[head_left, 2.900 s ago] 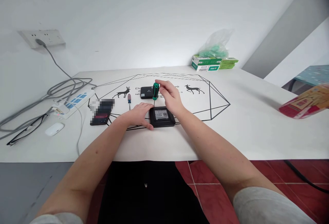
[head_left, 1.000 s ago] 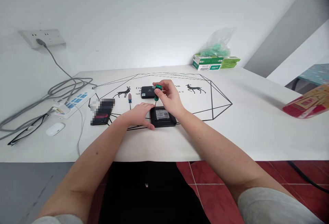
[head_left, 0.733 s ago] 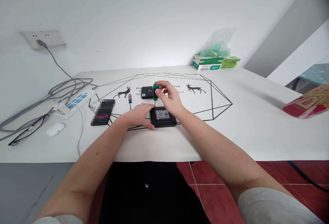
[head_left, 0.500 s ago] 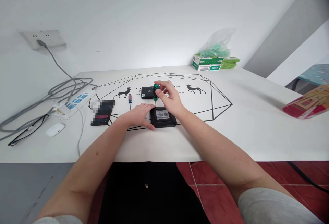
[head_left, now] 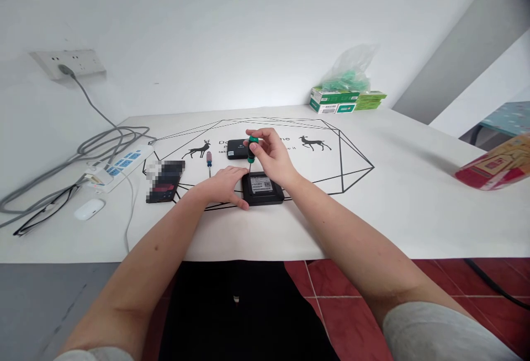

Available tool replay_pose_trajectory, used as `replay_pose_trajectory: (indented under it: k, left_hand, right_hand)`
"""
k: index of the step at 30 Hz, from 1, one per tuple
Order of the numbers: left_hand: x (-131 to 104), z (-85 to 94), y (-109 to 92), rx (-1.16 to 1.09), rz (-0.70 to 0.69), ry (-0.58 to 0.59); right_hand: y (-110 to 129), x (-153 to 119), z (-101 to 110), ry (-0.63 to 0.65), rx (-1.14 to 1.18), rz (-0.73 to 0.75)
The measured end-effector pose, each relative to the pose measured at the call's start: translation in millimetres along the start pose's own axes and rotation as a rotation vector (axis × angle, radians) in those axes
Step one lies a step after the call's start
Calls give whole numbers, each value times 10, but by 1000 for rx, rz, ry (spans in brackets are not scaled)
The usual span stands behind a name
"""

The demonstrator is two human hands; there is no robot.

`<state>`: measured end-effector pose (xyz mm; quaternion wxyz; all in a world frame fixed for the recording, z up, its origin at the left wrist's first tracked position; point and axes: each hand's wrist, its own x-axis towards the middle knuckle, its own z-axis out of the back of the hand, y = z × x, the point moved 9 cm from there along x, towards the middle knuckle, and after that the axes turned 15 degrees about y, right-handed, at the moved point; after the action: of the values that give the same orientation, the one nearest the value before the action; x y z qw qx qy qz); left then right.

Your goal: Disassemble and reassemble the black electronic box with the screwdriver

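Observation:
A square black electronic device (head_left: 267,197) lies on the table with its white printed label facing up. My left hand (head_left: 223,185) grips its left side, thumb at the near corner and fingers at the far one. Between the thumb and fingers of my right hand (head_left: 273,157) is a green-and-black screwdriver (head_left: 251,150). It stands nearly upright, its shaft reaching the device's far left corner; the tip's exact contact is too small to make out. Behind them lies a flat black piece (head_left: 237,149) with a small logo, partly covered by my right hand.
A second screwdriver (head_left: 209,160) and a phone (head_left: 166,181) lie to the left. Farther left are a power strip (head_left: 124,165), coiled cable, glasses (head_left: 45,212) and a white case (head_left: 89,209). Green-and-white boxes (head_left: 334,100) stand at the back; a red-and-yellow package (head_left: 494,165) is at right.
The fingers of my right hand have shifted slightly around the screwdriver handle. My left hand and the black device stay in place.

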<state>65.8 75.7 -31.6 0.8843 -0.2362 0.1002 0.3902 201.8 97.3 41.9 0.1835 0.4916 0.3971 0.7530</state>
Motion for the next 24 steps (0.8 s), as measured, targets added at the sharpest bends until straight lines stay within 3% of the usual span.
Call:
replay_pose_trajectory:
  k: [7,18,24]
  left_hand:
    - [-1,-3,2,-2,5,3]
    - [5,-5,2,8,9,8]
    - [3,-2,-4,3,10,7]
  right_hand:
    - [55,-32,34,-55,-105,10]
    - [172,-52,49,-14,-378,60]
    - [122,-33,60,12,-345,49]
